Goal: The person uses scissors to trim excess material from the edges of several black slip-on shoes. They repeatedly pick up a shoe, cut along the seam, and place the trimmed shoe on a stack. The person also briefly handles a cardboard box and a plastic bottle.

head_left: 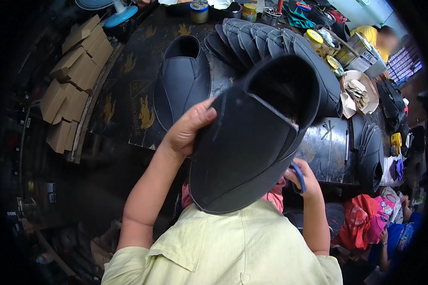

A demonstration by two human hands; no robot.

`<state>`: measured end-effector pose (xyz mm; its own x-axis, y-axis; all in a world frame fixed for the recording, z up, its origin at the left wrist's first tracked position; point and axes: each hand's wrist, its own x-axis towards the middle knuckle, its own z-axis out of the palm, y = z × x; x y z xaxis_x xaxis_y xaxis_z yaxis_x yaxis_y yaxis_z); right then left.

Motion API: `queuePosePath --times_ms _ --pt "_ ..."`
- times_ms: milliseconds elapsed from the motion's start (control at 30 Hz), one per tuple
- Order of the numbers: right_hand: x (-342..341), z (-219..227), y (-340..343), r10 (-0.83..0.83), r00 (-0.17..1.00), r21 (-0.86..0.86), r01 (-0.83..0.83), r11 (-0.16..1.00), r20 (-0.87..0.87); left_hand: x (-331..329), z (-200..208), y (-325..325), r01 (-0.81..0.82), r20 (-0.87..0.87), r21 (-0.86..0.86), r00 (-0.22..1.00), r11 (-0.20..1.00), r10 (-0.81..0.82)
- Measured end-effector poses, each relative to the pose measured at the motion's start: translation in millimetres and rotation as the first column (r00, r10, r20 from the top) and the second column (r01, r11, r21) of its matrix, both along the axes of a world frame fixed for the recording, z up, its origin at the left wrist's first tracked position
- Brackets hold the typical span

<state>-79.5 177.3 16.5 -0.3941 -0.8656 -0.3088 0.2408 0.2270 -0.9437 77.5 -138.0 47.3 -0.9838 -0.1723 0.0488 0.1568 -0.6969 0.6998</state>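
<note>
A large black shoe upper [242, 147] with stitched overlapping panels is held up close over my lap, its opening toward the far right. My left hand [192, 124] grips its left edge, thumb on top and fingers underneath. Beside the upper's lower right edge, my right hand [306, 179] is closed around scissors with a blue handle loop [298, 176]; their blades are hidden behind the upper. Another black upper [185, 78] stands on the dark table [114, 109] just beyond my left hand. A fanned row of black uppers [252, 42] lies behind the held one.
Cardboard boxes [71, 71] line a shelf at the left, below a blue fan [120, 16]. Jars [199, 12] and tubs stand along the back. An open box of scraps [360, 90] and more uppers [371, 152] lie at the right. A person in yellow [368, 35] is at the far right.
</note>
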Motion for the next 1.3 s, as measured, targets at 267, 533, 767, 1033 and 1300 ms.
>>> queuePosePath --times_ms 267,533,767,1033,1300 --pt "17.5 33.9 -13.8 0.205 0.977 -0.051 -0.209 0.977 -0.063 7.2 -13.7 10.1 0.043 0.205 -0.644 0.972 0.764 0.118" --pt "45.5 33.1 19.5 0.095 0.934 -0.031 -0.113 0.993 -0.343 -21.2 -24.2 36.5 0.306 0.149 -0.367 0.951 0.878 -0.270" --pt "33.9 6.4 26.7 0.111 0.949 -0.096 -0.145 0.985 -0.296 -20.6 -44.6 68.2 0.580 0.203 -0.215 0.814 0.786 -0.545" --pt "31.6 16.0 34.8 0.116 0.947 -0.049 -0.137 0.989 -0.298 -8.4 -47.6 65.5 0.569 0.153 0.103 0.801 0.816 -0.579" --pt "44.3 35.4 33.1 0.186 0.974 0.068 -0.196 0.978 0.131 7.8 -4.9 39.7 0.175 0.235 -0.610 0.971 0.773 -0.034"
